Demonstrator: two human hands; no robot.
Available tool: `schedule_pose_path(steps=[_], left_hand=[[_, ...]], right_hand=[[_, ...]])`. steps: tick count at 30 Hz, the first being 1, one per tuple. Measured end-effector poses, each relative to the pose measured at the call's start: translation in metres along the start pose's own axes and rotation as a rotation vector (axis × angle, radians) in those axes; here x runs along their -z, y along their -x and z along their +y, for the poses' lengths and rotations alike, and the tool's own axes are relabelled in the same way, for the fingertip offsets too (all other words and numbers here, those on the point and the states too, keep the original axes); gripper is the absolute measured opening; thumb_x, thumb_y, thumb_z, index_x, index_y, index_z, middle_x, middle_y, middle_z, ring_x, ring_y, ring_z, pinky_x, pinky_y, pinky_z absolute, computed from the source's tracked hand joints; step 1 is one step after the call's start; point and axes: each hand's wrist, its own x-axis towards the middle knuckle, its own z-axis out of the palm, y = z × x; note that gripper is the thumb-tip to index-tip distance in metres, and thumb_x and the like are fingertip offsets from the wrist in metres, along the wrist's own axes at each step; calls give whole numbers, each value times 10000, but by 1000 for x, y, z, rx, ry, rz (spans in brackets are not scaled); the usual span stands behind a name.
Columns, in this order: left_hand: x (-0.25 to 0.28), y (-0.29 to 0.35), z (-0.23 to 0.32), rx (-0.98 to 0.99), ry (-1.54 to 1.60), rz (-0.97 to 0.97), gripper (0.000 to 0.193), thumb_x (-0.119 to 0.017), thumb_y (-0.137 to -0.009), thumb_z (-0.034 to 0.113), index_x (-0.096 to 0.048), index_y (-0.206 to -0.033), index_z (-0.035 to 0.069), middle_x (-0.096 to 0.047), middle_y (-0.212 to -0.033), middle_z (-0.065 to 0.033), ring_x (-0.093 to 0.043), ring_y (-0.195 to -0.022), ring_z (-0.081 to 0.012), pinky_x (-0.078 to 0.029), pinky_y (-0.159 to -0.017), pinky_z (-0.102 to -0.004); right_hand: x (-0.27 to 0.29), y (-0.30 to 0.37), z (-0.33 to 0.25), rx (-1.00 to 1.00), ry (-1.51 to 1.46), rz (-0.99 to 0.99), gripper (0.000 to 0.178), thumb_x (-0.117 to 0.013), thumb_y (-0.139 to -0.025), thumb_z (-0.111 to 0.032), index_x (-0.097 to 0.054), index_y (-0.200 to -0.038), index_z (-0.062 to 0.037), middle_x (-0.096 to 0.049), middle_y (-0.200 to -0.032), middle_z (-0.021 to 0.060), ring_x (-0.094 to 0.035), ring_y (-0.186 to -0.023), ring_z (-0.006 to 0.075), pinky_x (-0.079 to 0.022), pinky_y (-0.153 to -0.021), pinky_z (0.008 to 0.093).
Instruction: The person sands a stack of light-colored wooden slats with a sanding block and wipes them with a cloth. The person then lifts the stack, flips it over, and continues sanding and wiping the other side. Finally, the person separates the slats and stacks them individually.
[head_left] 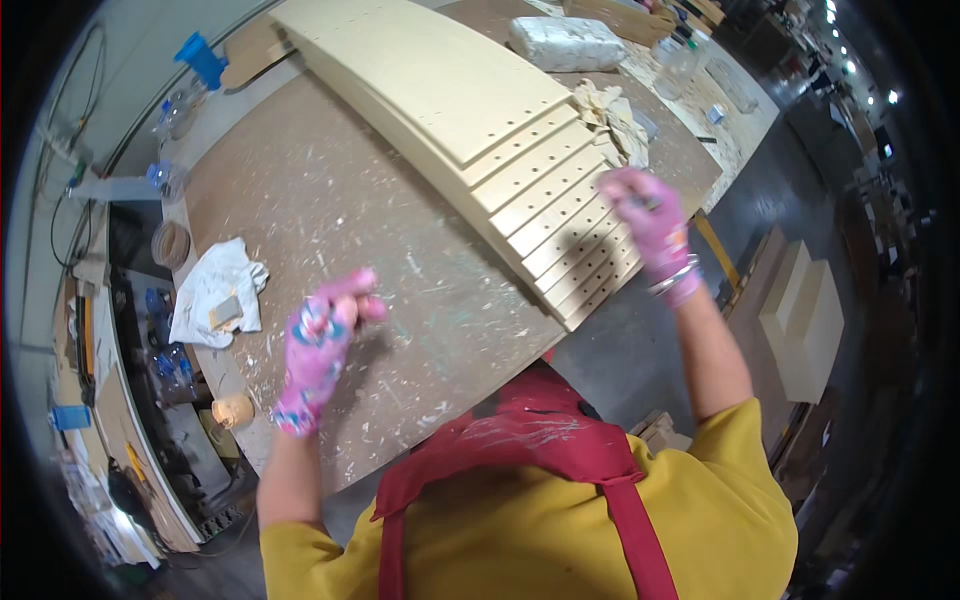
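My left hand (pixel 322 345), in a pink patterned glove, hovers above the brown worktable (pixel 330 190). Its fingers are half bent and apart, with nothing plain to see in them. At the right, my right hand (pixel 652 222) is closed in a pink glove, slightly blurred. Something small and dark shows among its fingers, too unclear to name. That hand is beside the near end of a stack of long cream boards (pixel 430 70). The boards lie stepped, each nearer end showing a row of small drilled holes.
Left on the table are a white cloth (pixel 218 290) with a small sanding block (pixel 226 312) and a jar of orange-tan paste (pixel 232 410). A blue cup (pixel 200 60) stands beyond. Behind the boards are a wrapped white bundle (pixel 566 44) and crumpled cloth (pixel 612 120). Cream panels (pixel 805 320) stand at right.
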Motion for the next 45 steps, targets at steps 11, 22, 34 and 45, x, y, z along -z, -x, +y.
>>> schedule_pose_path(steps=[11,22,34,45], left_hand=[[-77,-323,34,-516,-1236,-31,521,-506,-998,425,-464,-1454,176,-409,-1527,-119,-366,-1415,-324,-297,-1177,-443],[-88,-345,-11,-406,-1445,-1,580,-383,-1007,488,-406,-1489,167,-374,-1545,-138,-291,-1454,-318,-187,-1194,-446],[-82,-347,-19,-422,-1413,62,582,-379,-1006,504,-424,-1480,169,-384,-1542,-131,-299,-1453,-319,-188,-1192,-447],[-86,-344,-20,-438,-1458,33,601,-354,-1006,512,-392,-1500,171,-365,-1555,-131,-292,-1459,-300,-177,-1195,-443]], right_hand=[[83,-134,232,82,686,68,590,-679,-854,-396,-555,-1356,-110,-571,-1337,154,-570,-1180,332,-442,-991,477],[49,-201,212,511,967,-14,385,-738,-761,-292,-682,-1130,-195,-496,-1452,49,-432,-1356,247,-265,-1127,500],[125,-140,128,435,407,247,360,-636,-853,-89,-642,-1201,1,-582,-1368,121,-492,-1316,285,-360,-1110,374],[24,-43,252,51,364,-28,471,-650,-892,-253,-537,-1276,-5,-597,-1280,206,-584,-1169,357,-456,-985,427]])
